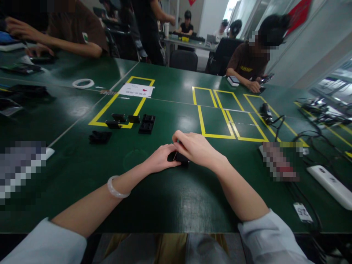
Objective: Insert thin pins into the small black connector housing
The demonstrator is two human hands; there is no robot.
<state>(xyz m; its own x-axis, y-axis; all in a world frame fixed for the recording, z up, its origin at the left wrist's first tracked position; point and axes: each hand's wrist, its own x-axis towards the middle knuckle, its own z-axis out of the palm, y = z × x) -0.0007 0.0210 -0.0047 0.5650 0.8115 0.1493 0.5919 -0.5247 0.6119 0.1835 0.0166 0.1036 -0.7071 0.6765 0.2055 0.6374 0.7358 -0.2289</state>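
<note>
At the middle of the green table, my left hand (162,157) is closed around a small black plastic part (182,158), thumb along its near side. Over the same part bends my right hand (194,146), its thumb and forefinger pinched together at the top. Whatever those fingertips hold is too small and too hidden to make out. Much of the part is covered by both hands. Beyond my left hand lie several similar black pieces: a block with raised shapes (147,124), a low dark piece (100,137) and a thin upright plate (134,118).
Yellow tape outlines (202,121) mark the green table (165,205). A paper sheet (136,90) and a white ring (83,83) lie further back. On the right are a white power bank-like box (330,185) and black cables (302,134). Other people sit across the table.
</note>
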